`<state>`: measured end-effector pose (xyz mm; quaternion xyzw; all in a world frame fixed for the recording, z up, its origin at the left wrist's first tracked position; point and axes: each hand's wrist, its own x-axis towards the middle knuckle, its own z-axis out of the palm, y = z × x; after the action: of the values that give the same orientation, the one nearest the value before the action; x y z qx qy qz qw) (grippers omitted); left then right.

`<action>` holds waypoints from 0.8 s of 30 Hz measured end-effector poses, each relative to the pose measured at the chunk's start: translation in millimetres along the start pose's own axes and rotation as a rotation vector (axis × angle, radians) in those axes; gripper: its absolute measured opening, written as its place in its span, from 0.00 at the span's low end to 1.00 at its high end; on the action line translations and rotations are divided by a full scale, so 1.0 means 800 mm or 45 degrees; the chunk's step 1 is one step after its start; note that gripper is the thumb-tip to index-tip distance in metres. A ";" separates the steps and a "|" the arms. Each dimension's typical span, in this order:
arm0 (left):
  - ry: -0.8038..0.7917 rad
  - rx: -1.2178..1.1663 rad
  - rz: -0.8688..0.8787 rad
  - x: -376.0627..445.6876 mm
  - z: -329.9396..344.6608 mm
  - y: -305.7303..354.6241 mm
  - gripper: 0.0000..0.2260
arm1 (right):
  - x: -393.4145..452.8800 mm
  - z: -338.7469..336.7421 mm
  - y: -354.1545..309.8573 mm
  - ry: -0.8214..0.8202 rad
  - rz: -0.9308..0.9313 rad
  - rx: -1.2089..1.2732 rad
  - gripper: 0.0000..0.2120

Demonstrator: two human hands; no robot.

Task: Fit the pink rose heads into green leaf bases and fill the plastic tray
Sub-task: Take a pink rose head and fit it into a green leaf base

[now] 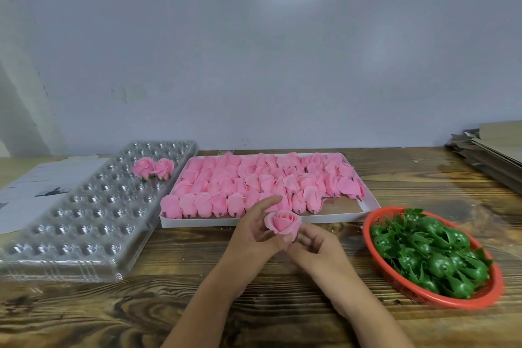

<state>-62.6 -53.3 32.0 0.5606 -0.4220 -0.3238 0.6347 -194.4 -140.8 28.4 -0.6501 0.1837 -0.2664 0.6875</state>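
Both hands, left (254, 232) & right (316, 246), pinch one pink rose head (283, 225) above desk (197, 305); no legible writing.

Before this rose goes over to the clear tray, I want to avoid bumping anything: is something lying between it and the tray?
Nothing visible does. Both hands, left hand and right hand, hold the rose above bare wooden table, and the stretch leftward to the plastic tray is open. Two finished roses sit in far cells; near cells are free.
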 end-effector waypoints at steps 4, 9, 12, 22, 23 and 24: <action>-0.022 -0.053 -0.034 0.001 -0.003 0.002 0.28 | -0.002 -0.004 -0.007 -0.044 0.059 0.091 0.13; -0.070 -0.049 -0.047 0.001 -0.004 0.000 0.28 | -0.003 -0.005 -0.008 -0.036 0.050 0.109 0.13; -0.064 -0.019 -0.003 0.000 0.000 0.000 0.28 | -0.003 -0.001 -0.006 0.031 0.021 0.095 0.13; 0.136 0.158 0.206 -0.002 0.013 0.004 0.08 | 0.000 0.017 0.015 0.101 -0.164 -0.180 0.15; 0.132 0.165 0.195 -0.001 0.013 0.004 0.04 | 0.000 0.017 0.017 0.097 -0.168 -0.212 0.16; 0.126 0.184 0.190 0.000 0.012 0.001 0.04 | 0.001 0.016 0.018 0.092 -0.176 -0.246 0.17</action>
<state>-71.6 -57.1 33.0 0.5872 -0.4529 -0.2164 0.6349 -184.2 -130.8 15.0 -0.7146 0.1880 -0.3173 0.5944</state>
